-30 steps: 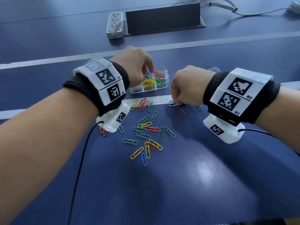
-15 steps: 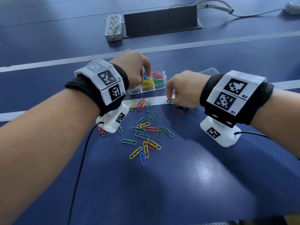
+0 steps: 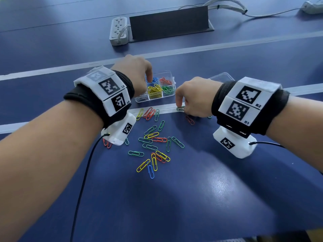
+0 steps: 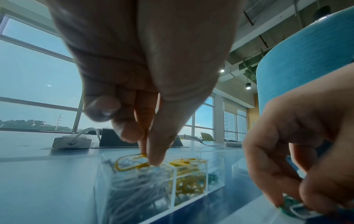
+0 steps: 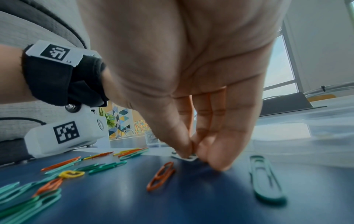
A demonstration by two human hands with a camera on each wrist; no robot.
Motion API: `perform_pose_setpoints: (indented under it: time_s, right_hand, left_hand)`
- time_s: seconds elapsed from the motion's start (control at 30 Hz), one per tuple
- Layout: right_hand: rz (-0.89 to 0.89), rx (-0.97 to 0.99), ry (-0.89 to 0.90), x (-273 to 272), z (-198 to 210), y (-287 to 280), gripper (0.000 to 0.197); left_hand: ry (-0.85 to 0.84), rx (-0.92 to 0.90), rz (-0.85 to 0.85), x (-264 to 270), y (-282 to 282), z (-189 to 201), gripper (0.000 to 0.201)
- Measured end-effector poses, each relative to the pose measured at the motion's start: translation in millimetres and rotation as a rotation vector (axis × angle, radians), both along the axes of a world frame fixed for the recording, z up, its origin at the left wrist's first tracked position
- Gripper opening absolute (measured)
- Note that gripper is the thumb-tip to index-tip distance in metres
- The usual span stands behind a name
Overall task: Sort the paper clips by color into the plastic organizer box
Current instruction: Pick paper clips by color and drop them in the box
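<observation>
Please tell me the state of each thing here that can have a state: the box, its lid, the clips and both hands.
plastic organizer box: open, partly filled by color
lid: off, lying behind the right hand
left hand: pinches a yellow clip over the box
right hand: fingers pinch a green clip on the table
loose clips: scattered, unsorted

Beyond my work area I see a white power strip point(image 3: 118, 31) beside a dark angled stand point(image 3: 170, 21), grey cables point(image 3: 227, 6) trailing along the blue table point(image 3: 209, 189).
</observation>
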State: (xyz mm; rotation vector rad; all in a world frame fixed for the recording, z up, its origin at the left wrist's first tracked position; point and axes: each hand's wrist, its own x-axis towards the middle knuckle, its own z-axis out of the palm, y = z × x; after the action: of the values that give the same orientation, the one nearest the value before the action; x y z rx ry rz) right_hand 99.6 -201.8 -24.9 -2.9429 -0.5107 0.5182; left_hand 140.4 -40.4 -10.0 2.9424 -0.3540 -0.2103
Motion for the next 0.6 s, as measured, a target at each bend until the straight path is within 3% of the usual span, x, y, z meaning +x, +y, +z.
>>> perform_pose_setpoints:
  time_s: [0.23,0.33,0.6]
  right_hand:
    - [-0.003,0.000,-0.008,1,0,0,0.022]
    - [-0.017,0.022,-0.015,0,0,0,0.023]
    - [-0.058,0.062,-0.047,8,10,-11,0.034]
  left_hand:
    - [0.086,-0.314,0.151,5,-10,7,0.013]
    - [0.129,-0.258,0.154,5,-15,1,0.013]
    - [0.016,-0.112,0.067,5,-12,-1,0.006]
